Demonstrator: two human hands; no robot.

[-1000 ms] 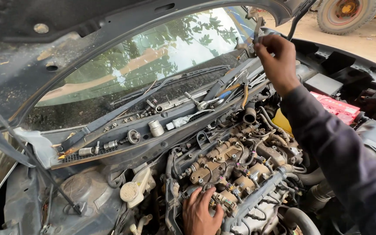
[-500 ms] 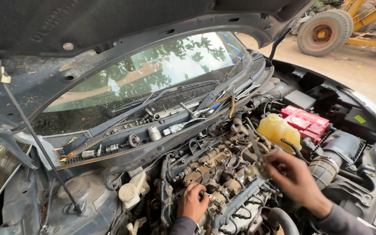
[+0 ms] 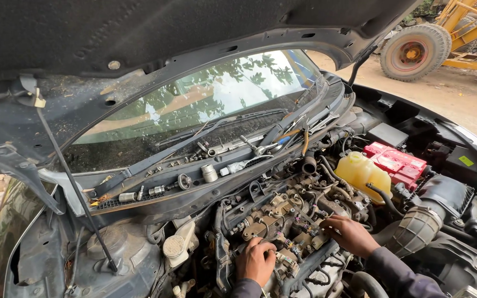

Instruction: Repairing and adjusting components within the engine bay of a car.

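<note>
- Both hands are down on the engine top, a grimy block of brackets, connectors and hoses whose long axis runs from low by the left hand up and away toward the windscreen side.
- The left hand sits at the near end of that block, fingers curled down onto the parts — whether it pinches something small or just presses, I cannot tell.
- The right hand lies just beside it on the far side, fingertips bent onto a cluster of wire connectors; it looks closed on them, but the grip itself is hidden.
- The two hands are near one another, with a ribbed rail running between them, and the left is the nearer to the block's low end.
- Beyond the right hand stands a yellow reservoir, then a red battery cover.
- Above both hands, well apart, loose sockets and tools lie along the cowl tray below the windscreen.
- Off past the left hand a prop rod holds up the bonnet.
</note>
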